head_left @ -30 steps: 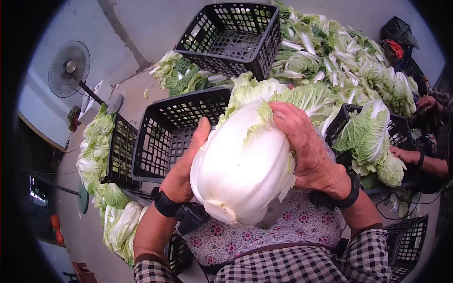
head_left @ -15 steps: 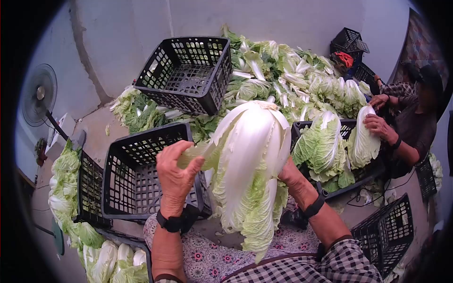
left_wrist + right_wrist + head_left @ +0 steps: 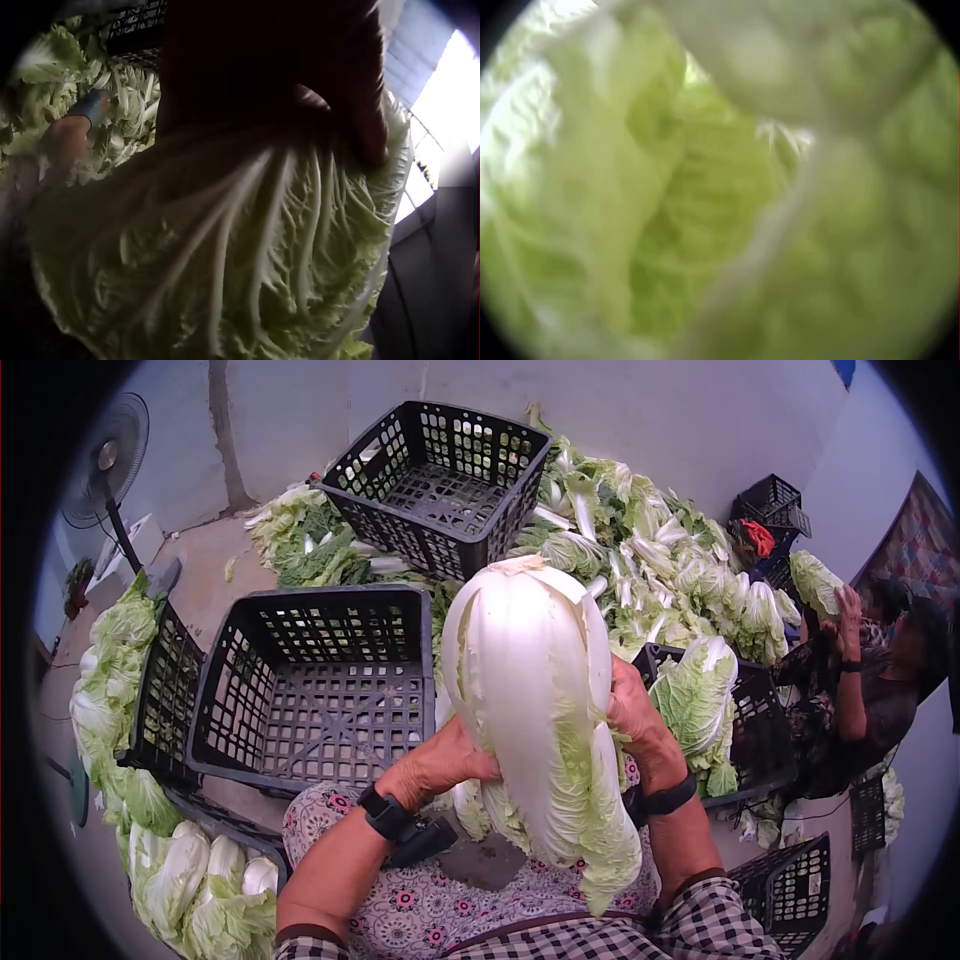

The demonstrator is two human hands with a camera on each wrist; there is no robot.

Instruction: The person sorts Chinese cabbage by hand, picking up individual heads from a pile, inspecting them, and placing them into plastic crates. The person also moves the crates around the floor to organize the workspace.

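A large napa cabbage (image 3: 530, 680) is held up before the chest in the head view, its cut base at the top and its leafy end down. My left hand (image 3: 445, 760) grips its lower left side, the thumb lying toward the front and the fingers hidden behind the leaves. From the right, my right hand (image 3: 642, 720) holds the cabbage, partly covered by it. A broad ribbed cabbage leaf (image 3: 247, 247) fills the left wrist view, with the shadowed left thumb at its upper right edge. Blurred leaves (image 3: 705, 217) crowd the right wrist view, hiding the right hand.
One black crate (image 3: 340, 705) stands bare inside at the left; another black crate (image 3: 455, 510) sits on the heap of cabbages (image 3: 690, 570). At right, a crate (image 3: 765, 760) holds a cabbage (image 3: 695, 695). Packed cabbages (image 3: 200, 895) lie lower left. Another person (image 3: 880, 690) lifts a cabbage.
The cabbage has swung from base toward me to base up. My left hand, at an outer leaf half a second ago, now grips the lower left side. The other person has raised their cabbage.
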